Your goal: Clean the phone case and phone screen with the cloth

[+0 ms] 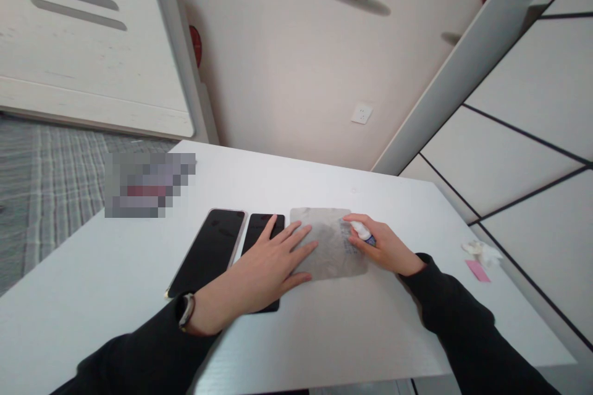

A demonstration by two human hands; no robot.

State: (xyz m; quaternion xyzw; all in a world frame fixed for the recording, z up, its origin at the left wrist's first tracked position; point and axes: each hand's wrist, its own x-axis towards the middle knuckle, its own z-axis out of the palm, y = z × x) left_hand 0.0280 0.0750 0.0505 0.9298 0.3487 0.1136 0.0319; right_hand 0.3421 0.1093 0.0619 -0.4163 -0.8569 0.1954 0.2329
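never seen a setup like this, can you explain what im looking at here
There's no machine here: a person works with two bare hands. The single picture comes from a camera on their head, looking forward and down. On the white table lie two dark, phone-like slabs and a grey sheet; a pink slip lies at the far right. The left hand, fingers spread, reaches over the narrower slab and the sheet, holding nothing visible. The right hand holds a small white-and-blue bottle.

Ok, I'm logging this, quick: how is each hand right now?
Left hand: open, spread over the smaller phone and grey sheet.
Right hand: closed, holding a small white bottle.
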